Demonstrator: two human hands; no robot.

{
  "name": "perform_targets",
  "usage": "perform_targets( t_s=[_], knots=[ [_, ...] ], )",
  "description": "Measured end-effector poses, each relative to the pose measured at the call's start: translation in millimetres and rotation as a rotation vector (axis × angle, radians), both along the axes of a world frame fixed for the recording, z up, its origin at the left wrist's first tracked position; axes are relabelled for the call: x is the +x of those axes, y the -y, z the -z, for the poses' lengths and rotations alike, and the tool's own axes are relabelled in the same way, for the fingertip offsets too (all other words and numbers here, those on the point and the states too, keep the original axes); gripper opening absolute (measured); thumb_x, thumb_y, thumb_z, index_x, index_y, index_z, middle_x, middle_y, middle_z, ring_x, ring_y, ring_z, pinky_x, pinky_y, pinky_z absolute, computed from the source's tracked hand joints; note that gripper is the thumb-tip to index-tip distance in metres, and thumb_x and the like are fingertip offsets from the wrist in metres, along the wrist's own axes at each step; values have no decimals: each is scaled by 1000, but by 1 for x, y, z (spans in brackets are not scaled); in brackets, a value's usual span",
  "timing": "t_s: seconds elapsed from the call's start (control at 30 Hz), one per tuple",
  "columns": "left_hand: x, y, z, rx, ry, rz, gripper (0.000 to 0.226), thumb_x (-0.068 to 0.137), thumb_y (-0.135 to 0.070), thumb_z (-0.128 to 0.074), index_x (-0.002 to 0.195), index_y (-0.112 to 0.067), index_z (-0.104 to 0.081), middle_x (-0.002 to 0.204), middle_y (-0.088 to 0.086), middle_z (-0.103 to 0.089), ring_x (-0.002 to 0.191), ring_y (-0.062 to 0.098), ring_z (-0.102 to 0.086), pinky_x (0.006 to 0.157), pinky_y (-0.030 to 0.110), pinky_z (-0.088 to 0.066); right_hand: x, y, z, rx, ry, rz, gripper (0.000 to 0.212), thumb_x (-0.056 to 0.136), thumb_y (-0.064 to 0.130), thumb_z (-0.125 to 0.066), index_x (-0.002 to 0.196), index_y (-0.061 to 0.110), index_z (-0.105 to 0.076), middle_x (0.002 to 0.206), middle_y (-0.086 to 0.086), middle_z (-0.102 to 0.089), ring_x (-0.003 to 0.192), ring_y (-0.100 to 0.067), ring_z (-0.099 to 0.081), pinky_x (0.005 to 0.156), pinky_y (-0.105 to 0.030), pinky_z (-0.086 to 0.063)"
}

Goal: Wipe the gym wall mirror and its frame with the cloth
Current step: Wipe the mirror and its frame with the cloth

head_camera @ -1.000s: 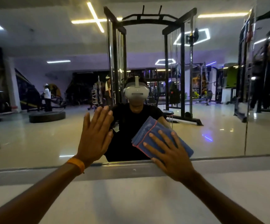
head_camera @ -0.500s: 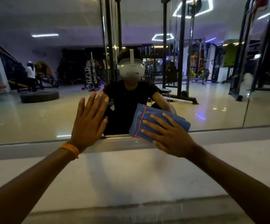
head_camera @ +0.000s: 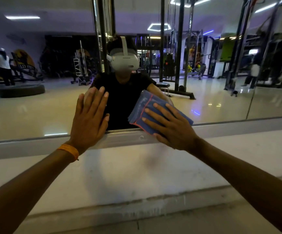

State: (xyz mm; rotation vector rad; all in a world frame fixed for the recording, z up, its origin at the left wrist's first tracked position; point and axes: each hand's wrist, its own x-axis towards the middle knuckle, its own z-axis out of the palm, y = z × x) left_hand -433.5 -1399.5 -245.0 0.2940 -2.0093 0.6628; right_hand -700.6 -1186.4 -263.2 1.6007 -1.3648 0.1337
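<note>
Dim gym: glossy pale floor (head_camera: 212,98), black cable rack (head_camera: 179,48), hexagonal ceiling light (head_camera: 158,27), large tyre (head_camera: 20,90).

Blue cloth (head_camera: 146,108) with red stitched edging; orange wristband (head_camera: 69,150); silver-grey mirror frame (head_camera: 35,146).

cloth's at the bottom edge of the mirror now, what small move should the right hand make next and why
Probably slide the cloth sideways along the frame. The right hand presses it flat where the mirror meets that lower strip, its bottom corner already overlapping the strip, and the left hand braces flat on the glass, so a short lateral wipe looks easiest.
</note>
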Motion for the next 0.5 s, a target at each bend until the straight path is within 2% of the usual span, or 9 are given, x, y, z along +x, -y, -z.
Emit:
perform_targets(
  t_s=[0.1,0.17,0.27,0.4,0.5],
  knots=[
    [11,10,7,-16,34,5,65,107,-33,-35,163,-2,-21,172,18,-13,158,39,-14,124,65,-17,-51,-49,10,-61,42,66,60,106,43,-42,161,20,-31,169,-12,-25,157,-38,-20,125,-60,-19],
    [16,14,10,-29,56,-3,64,108,-34,-34,162,-2,-22,171,18,-14,158,39,-15,121,67,-22,-64,-69,12,-62,74,112,64,105,45,-40,163,22,-24,170,-12,-22,157,-38,-16,127,-58,-13],
    [13,14,10,-24,44,1,65,108,-34,-35,162,-2,-22,172,17,-14,159,38,-13,123,66,-20,-34,-42,15,-66,105,79,62,107,48,-33,162,21,-23,169,-10,-22,157,-39,-11,129,-53,-2],
    [12,15,12,-35,31,7,65,107,-33,-37,163,-3,-21,172,16,-12,159,37,-11,125,64,-16,16,8,10,45,2,-15,62,107,46,-38,162,19,-31,169,-11,-24,158,-37,-12,129,-53,-7],
    [15,15,10,-23,36,45,64,106,-31,-39,163,-4,-22,172,15,-12,159,35,-12,125,63,-18,-5,-11,9,93,-29,-24,59,108,45,-37,162,20,-31,170,-8,-22,159,-35,-12,129,-52,-8]
  ],
)
